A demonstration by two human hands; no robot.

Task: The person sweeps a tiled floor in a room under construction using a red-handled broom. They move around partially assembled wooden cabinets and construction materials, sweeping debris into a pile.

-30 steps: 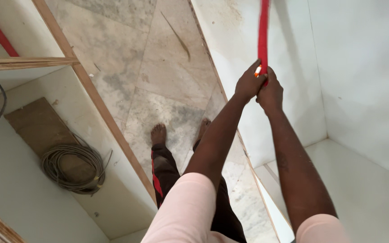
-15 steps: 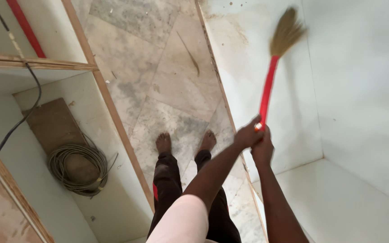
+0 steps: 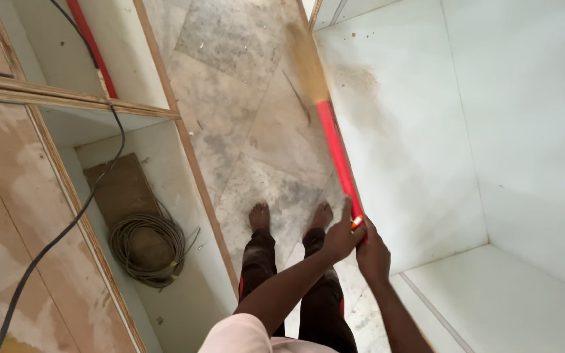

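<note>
Both my hands grip the end of a broom's red handle [image 3: 336,153] in front of my legs. My left hand [image 3: 340,236] is wrapped around it just below my right hand [image 3: 374,256], the two touching. The handle slants up and to the left. Its straw bristles [image 3: 306,60] are blurred and lie by the edge where the white panel [image 3: 413,150] meets the marble floor [image 3: 243,131]. A brownish dust smear marks the white panel beside the bristles. My bare feet [image 3: 259,216] stand on the floor.
On the left is a plywood cabinet frame [image 3: 47,216] with white compartments. One holds a coiled grey cable [image 3: 148,250] and a brown board [image 3: 120,189]. A black cord [image 3: 67,222] and a red pipe [image 3: 89,46] run along it. White panels fill the right side.
The broom has swung from upright at the right down and to the left, so its bristles now sit near the floor edge. Both hands stay on the handle.
</note>
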